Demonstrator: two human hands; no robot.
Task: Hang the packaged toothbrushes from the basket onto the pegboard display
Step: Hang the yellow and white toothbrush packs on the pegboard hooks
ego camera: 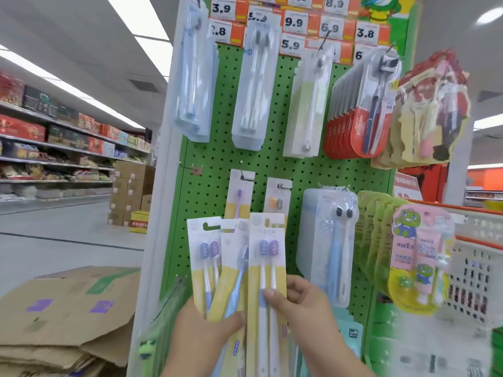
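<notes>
Supermarket shelving is stretching away on the left, while a green pegboard (272,159) is filling the middle, hung with packaged brushes under orange price tags (294,23). Both hands are holding a fan of toothbrush packs (236,262) in front of the board's lower rows. The left hand (206,330) is gripping two overlapping packs by their yellow bottoms, thumb across them. The right hand (302,303) is pinching a third pack (266,257), thumb in front, fingers (298,287) curled behind. An orange-rimmed white basket (479,240) is standing at the right, its contents seemingly hidden. Flattened cardboard (68,308) is lying at lower left.
</notes>
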